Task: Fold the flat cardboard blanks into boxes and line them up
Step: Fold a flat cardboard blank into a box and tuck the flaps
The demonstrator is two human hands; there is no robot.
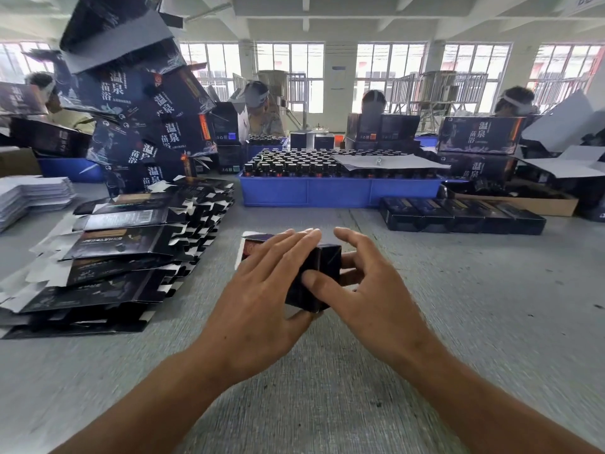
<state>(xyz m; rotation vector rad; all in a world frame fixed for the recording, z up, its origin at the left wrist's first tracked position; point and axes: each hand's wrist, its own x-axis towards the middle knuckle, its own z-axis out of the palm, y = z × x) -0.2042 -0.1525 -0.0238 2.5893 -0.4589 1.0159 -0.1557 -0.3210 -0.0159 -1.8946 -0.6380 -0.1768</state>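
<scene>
- At the middle of a grey worktable [458, 322], a person's two bare hands work a small dark box [322, 276] that stands partly folded, a pale flap showing at its far left end.
- Left hand [262, 309] lies over the box's left side, fingers straight and pressed together across the top; it does not curl around the cardboard.
- Right hand [363, 283] grasps the box from the right, thumb pressed on the near face and fingers bent behind it.
- Left of the hands, a fanned stack of flat blanks [124, 253] rests on the table.
- To the right, a row of finished boxes [461, 214] sits side by side, touching.
- Beyond, a blue tray [337, 191] holds dark bottles, and a leaning tower of larger printed cartons [147, 116] rises at left.
- Other workers sit across the table before tall windows.
</scene>
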